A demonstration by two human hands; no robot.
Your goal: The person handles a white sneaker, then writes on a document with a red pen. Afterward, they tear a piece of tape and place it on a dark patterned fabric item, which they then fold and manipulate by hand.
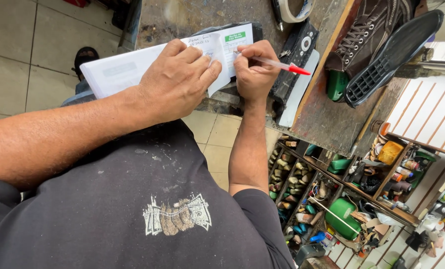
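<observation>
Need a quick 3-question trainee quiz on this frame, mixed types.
1. True or false: the left hand lies flat on the booklet.
2. Which hand grips the pen? A) left B) right C) both
3. Fill in: beside the shoe on the bench lies a black ____.

Key:
1. True; it presses the white booklet down.
2. B; the right hand holds the red-capped pen with its tip on the page.
3. Sole, lying tread up by the dark lace-up shoe.
</observation>
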